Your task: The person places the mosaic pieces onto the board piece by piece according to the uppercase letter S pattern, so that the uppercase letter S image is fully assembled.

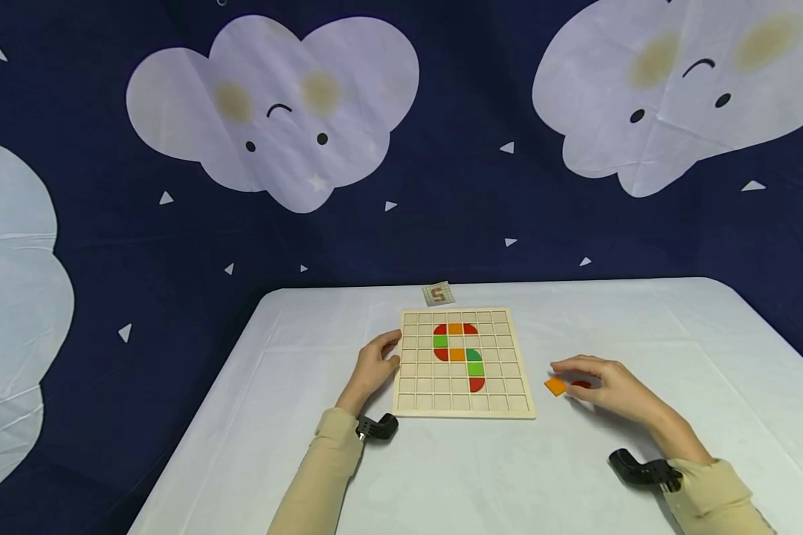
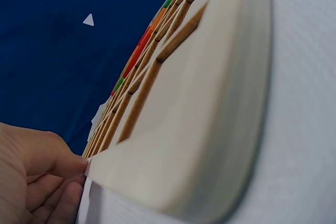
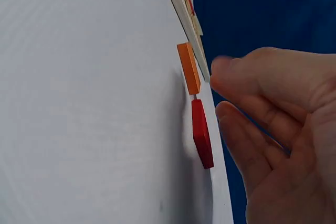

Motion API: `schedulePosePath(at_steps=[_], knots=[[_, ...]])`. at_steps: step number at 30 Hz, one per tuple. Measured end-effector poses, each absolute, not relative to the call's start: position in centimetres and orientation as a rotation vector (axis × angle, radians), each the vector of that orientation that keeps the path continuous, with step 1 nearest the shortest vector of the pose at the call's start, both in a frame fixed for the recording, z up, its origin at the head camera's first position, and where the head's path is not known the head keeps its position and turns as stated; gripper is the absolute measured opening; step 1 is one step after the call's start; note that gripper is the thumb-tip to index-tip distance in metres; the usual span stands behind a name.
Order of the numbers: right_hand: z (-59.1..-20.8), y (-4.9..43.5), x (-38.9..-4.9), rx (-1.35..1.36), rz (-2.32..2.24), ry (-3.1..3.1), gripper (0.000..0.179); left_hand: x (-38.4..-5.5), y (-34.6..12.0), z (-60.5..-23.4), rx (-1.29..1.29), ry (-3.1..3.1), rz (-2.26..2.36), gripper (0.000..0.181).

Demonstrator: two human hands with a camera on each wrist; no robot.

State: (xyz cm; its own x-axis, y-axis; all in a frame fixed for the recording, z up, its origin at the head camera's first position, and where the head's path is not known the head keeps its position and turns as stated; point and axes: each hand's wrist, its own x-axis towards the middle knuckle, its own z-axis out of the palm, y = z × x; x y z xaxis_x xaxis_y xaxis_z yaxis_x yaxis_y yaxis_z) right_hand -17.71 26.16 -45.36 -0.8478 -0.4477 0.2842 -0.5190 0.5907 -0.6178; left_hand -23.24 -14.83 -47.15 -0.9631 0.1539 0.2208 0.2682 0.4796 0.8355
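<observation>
A wooden grid board (image 1: 418, 405) lies flat on the table, with several coloured pieces in its cells: red quarter-rounds, orange squares, light green squares and one dark green quarter-round. They form an S-like curve. At the board's left edge, my left hand (image 1: 372, 364) touches the rim with thumb and fingertips. To the right of the board, my right hand (image 1: 612, 386) hovers with bent, parted fingers over two loose pieces, holding neither. One is an orange square (image 1: 555, 386); the other, a red piece (image 3: 201, 135), is partly hidden by the hand in the head view.
A small pattern card (image 1: 438, 293) with an S-like figure lies behind the board. White cloth covers the table (image 1: 308, 319). A dark blue curtain (image 1: 455, 238) with clouds hangs behind it. Each wrist carries a black camera mount (image 1: 642, 472).
</observation>
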Motion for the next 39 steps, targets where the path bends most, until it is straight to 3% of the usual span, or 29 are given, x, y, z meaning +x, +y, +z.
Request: schedulePosePath(at_steps=[18, 28, 39], knots=[[-46.4, 25.8, -17.9, 0.836, 1.000, -2.650, 0.035, -23.0, -14.8, -46.9, -0.375, -2.600, -1.506, 0.047], [-43.6, 25.8, -17.7, 0.679, 0.931, -2.682, 0.035, -23.2, -14.7, -46.9, -0.370, -2.604, -1.507, 0.048], [-41.6, 23.8, -18.7, 0.701, 1.010, -2.593, 0.035, -23.2, -14.8, -47.1, -0.365, -2.606, -1.497, 0.048]])
